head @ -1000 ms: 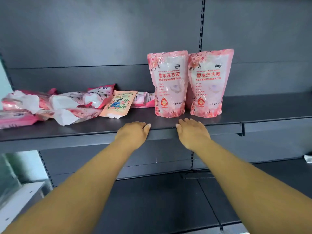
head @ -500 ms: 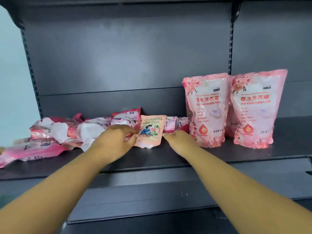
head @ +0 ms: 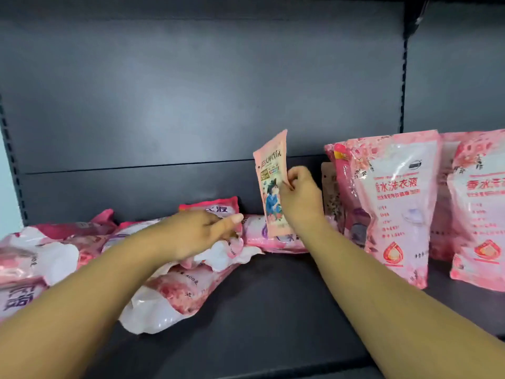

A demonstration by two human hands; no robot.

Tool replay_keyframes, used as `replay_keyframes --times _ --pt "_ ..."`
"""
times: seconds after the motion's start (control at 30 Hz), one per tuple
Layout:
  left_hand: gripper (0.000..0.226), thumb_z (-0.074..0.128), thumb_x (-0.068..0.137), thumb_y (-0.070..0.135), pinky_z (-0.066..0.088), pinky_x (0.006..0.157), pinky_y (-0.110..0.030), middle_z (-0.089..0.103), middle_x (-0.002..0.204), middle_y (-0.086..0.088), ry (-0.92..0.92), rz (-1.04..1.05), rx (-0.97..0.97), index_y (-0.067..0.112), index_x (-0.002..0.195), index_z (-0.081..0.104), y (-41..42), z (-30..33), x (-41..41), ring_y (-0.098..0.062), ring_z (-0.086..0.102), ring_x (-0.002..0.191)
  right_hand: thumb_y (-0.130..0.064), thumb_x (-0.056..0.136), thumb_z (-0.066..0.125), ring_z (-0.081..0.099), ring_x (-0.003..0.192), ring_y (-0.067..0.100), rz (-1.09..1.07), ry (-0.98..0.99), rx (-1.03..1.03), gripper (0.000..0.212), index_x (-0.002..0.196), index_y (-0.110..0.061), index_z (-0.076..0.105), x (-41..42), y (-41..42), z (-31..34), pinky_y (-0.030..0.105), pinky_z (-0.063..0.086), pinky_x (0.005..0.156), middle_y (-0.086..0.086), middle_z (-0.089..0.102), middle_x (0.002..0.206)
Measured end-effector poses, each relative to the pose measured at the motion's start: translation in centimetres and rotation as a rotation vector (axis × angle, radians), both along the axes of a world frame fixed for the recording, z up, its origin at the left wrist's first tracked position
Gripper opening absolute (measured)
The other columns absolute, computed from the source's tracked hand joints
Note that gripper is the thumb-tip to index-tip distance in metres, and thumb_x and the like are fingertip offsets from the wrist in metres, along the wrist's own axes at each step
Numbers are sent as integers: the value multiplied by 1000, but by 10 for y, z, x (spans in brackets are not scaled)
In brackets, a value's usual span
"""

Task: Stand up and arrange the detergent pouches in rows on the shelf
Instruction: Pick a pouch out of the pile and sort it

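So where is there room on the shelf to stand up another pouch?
Bare shelf shows between the fallen pouches and the standing pouch, in front of the small pouch that the right hand holds. The left side is crowded where the left hand reaches.

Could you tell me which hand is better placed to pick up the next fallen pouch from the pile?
Left. The left hand already rests on the fallen pouches, while the right hand grips the small pouch.
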State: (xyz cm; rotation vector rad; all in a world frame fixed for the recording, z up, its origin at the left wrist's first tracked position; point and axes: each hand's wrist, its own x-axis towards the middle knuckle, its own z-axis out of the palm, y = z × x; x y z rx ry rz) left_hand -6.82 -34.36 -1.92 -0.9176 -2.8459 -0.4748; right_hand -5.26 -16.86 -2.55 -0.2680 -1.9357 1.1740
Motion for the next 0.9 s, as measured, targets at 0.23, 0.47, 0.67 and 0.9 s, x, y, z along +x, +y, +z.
replay_keyframes --times 0.23,0.47,0.67,0.9 --pt "60 34 85 64 44 93 -30 64 106 1 -14 -82 -152 16 107 61 46 19 -40 -18 57 99 -19 96 41 59 97 38 -109 51 282 35 131 -19 46 -13 23 -1 39 48 78 16 65 110" --pt "78 44 81 65 33 103 -25 42 144 -1 -144 -103 -387 16 141 36 88 7 -84 -20 44 127 -20 95 41 59 95 40 -124 71 379 31 125 -16 51 -14 32 9 42 47 77 17 66 106" --pt "58 35 60 61 26 104 -31 56 111 22 -672 -322 531 42 114 46 68 9 -81 5 47 112 -23 93 53 64 77 16 87 222 -36 14 94 -14 64 -23 35 1 31 53 70 -6 65 79" --pt "20 51 87 26 58 55 -28 74 74 -5 -773 -304 1018 10 92 63 64 1 -77 -15 71 63 -35 96 43 66 81 14 310 233 -287 27 81 -22 62 -28 19 -3 28 53 69 2 69 89"
